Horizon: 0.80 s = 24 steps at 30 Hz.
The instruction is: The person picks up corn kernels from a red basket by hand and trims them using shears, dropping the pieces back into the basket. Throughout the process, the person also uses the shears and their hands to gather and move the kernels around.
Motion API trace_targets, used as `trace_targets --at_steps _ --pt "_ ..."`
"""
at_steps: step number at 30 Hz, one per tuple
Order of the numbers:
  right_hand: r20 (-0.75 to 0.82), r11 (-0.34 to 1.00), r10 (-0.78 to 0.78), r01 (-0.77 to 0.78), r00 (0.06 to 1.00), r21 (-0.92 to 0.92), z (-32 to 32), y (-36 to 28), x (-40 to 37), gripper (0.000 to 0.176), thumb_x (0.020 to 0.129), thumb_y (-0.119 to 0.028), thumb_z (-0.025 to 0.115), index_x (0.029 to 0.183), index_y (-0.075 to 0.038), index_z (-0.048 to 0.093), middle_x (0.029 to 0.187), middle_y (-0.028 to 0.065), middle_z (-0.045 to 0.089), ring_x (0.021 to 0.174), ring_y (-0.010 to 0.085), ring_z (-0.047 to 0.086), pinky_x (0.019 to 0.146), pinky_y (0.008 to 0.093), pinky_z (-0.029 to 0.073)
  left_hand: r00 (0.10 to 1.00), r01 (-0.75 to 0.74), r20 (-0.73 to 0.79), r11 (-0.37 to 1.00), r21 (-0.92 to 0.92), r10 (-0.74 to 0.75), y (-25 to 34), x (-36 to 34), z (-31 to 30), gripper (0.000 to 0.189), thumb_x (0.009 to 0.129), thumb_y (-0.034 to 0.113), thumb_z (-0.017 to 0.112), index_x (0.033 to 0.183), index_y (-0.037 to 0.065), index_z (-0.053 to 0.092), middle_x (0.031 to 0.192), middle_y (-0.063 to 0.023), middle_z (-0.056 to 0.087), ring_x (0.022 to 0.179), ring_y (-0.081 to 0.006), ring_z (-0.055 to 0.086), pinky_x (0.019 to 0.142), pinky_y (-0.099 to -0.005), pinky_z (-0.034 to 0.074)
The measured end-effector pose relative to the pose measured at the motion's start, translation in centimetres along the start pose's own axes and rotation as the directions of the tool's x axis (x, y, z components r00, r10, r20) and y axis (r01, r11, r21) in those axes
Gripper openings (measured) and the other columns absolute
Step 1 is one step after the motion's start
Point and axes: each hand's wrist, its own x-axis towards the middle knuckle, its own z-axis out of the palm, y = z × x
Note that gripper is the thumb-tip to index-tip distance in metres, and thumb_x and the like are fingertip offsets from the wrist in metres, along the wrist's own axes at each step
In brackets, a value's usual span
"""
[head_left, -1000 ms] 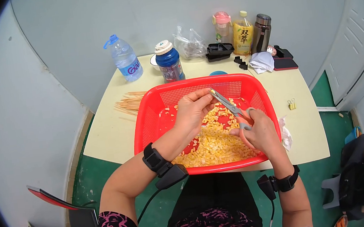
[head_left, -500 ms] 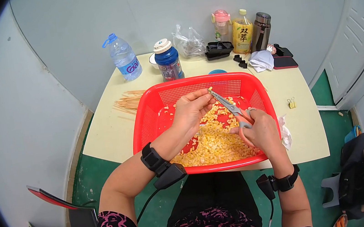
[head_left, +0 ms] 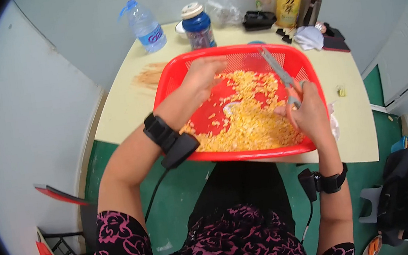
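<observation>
My right hand (head_left: 311, 108) grips a pair of scissors (head_left: 280, 72) by the orange and grey handles. Their grey blades point up and away, over the right back part of a red plastic basket (head_left: 249, 154). Over the basket's left back part is my left hand (head_left: 204, 78), its fingers smeared by motion, so whether they hold anything does not show. Below both hands, small yellow kernel-like pieces (head_left: 253, 126) cover much of the basket floor. A whitish object (head_left: 232, 107) lies partly among them.
Thin wooden sticks (head_left: 148, 76) lie left of the basket. Behind it stand a water bottle (head_left: 148, 29), a blue jar (head_left: 197, 27), a yellow drink bottle (head_left: 287, 5) and a dark thermos (head_left: 309, 5). A binder clip (head_left: 341, 91) lies at the right. A chair (head_left: 61, 195) stands lower left.
My hands have moved apart: the left has drawn away from the scissor tips to the left, and the scissors have swung right. The camera view has tilted, so the table appears higher.
</observation>
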Motion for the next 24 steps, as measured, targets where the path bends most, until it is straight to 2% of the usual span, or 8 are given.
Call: trace_targets --at_steps 2,4,7,9,12,15,19,24 --pt "0.005 1.0 0.015 -0.015 1.0 0.017 0.1 -0.3 0.0 0.063 0.055 -0.038 0.084 0.087 0.001 0.047 0.082 0.0155 0.053 0.075 0.0304 0.057 0.063 0.0373 0.045 0.982 -0.003 0.185 0.972 0.234 -0.042 -0.1 0.4 -1.7 0.023 0.083 0.01 0.059 0.104 0.002 0.06 0.098 -0.0046 0.06 0.089 -0.0134 0.056 0.077 -0.0293 0.046" --pt "0.018 0.999 0.013 -0.013 1.0 0.032 0.2 -0.5 0.0 0.063 0.056 -0.039 0.083 0.089 0.002 0.048 0.083 0.0156 0.054 0.076 0.03 0.057 0.064 0.037 0.045 0.933 -0.059 0.33 0.844 0.533 -0.143 1.0 0.1 -2.4 0.023 0.081 0.013 0.062 0.101 0.003 0.062 0.095 -0.0041 0.062 0.085 -0.0138 0.058 0.073 -0.028 0.047" --pt "0.042 1.0 -0.004 0.004 0.999 0.008 0.2 -0.5 0.0 0.062 0.057 -0.038 0.083 0.089 0.002 0.049 0.083 0.0154 0.054 0.076 0.0298 0.057 0.064 0.0369 0.045 0.826 -0.394 0.503 0.38 0.837 -0.254 -0.1 1.0 -3.1 0.019 0.073 0.014 0.068 0.089 0.005 0.067 0.083 -0.0053 0.066 0.077 -0.015 0.062 0.066 -0.0281 0.049" --pt "0.047 1.0 0.013 -0.013 0.999 0.003 0.0 -0.7 -0.1 0.061 0.057 -0.038 0.083 0.088 0.002 0.048 0.083 0.0152 0.054 0.075 0.0297 0.056 0.064 0.037 0.045 0.75 -0.583 0.573 0.079 0.809 -0.332 -0.7 0.8 -2.7 0.018 0.069 0.013 0.07 0.085 0.007 0.068 0.08 -0.0075 0.067 0.075 -0.0184 0.063 0.064 -0.0306 0.049" --pt "0.029 0.999 -0.035 0.035 0.999 -0.015 0.3 -0.1 -0.2 0.06 0.059 -0.036 0.082 0.09 0.002 0.048 0.082 0.0157 0.053 0.073 0.0301 0.055 0.064 0.0374 0.044 0.67 -0.604 0.549 0.062 0.795 -0.5 -1.9 0.9 -2.4 0.019 0.069 0.014 0.07 0.086 0.007 0.068 0.079 -0.0082 0.067 0.075 -0.021 0.063 0.063 -0.033 0.049" --pt "0.032 0.999 -0.043 0.043 0.999 -0.009 0.4 0.2 -0.2 0.06 0.06 -0.036 0.082 0.09 0.002 0.047 0.081 0.0161 0.053 0.072 0.0308 0.055 0.063 0.0377 0.044 0.672 -0.601 0.49 -0.022 0.799 -0.555 -2.4 0.7 -2.1 0.018 0.068 0.014 0.071 0.085 0.007 0.069 0.078 -0.0088 0.067 0.075 -0.0217 0.063 0.063 -0.0336 0.049" --pt "0.077 1.0 0.0 0.002 0.997 -0.019 -0.1 -0.7 0.0 0.058 0.058 -0.039 0.082 0.081 0.003 0.049 0.083 0.0158 0.054 0.074 0.0289 0.056 0.064 0.0375 0.045 0.652 -0.647 0.509 -0.062 0.76 -0.562 -3.4 1.0 -2.0 0.015 0.068 0.013 0.071 0.08 0.006 0.067 0.077 -0.0102 0.066 0.074 -0.0236 0.063 0.062 -0.0347 0.048" --pt "0.087 1.0 0.003 0.0 0.996 -0.031 0.0 -0.5 0.1 0.059 0.059 -0.038 0.082 0.086 0.004 0.051 0.084 0.017 0.054 0.075 0.0305 0.057 0.065 0.0375 0.046 0.637 -0.698 0.578 -0.063 0.714 -0.51 -3.0 0.3 -2.0 0.01 0.068 0.011 0.067 0.074 0.004 0.065 0.073 -0.0111 0.064 0.071 -0.026 0.061 0.061 -0.0366 0.048"
